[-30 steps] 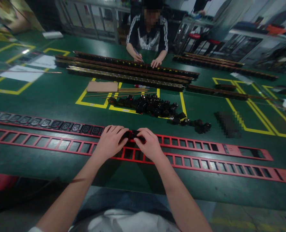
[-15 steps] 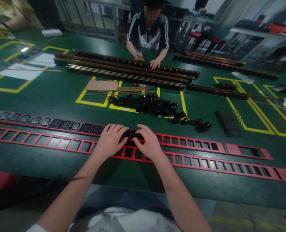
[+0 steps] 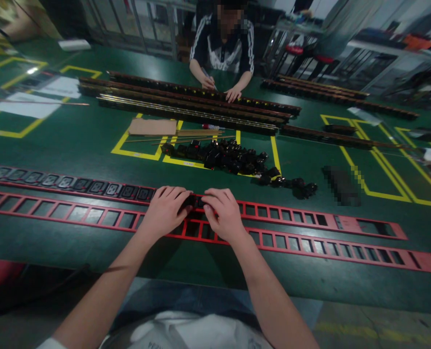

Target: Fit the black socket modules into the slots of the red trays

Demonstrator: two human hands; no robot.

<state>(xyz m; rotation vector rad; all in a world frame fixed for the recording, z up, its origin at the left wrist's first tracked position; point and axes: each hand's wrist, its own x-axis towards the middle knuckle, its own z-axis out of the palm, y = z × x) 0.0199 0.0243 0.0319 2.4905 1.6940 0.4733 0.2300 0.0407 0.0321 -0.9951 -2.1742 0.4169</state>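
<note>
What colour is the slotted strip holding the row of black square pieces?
The slotted strip is red; it shows best in the head view.

Black part [image 3: 198, 201] partly hidden by fingers [image 3: 217, 195], lower red frame [image 3: 424, 261] cut off both sides, dark block [image 3: 339, 185] pixelated

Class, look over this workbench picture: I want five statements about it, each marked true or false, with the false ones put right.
1. The left hand and right hand are both at the farther red frame. True.
2. The row of square black parts fills the right end of that frame. False: it sits in the frame's left part, as pictured.
3. A heap of black pieces lies beyond the two hands. True.
4. The brown cardboard lies to the right of the heap. False: it lies to the left.
5. The person across the table holds a pen-like tool. True.
</note>
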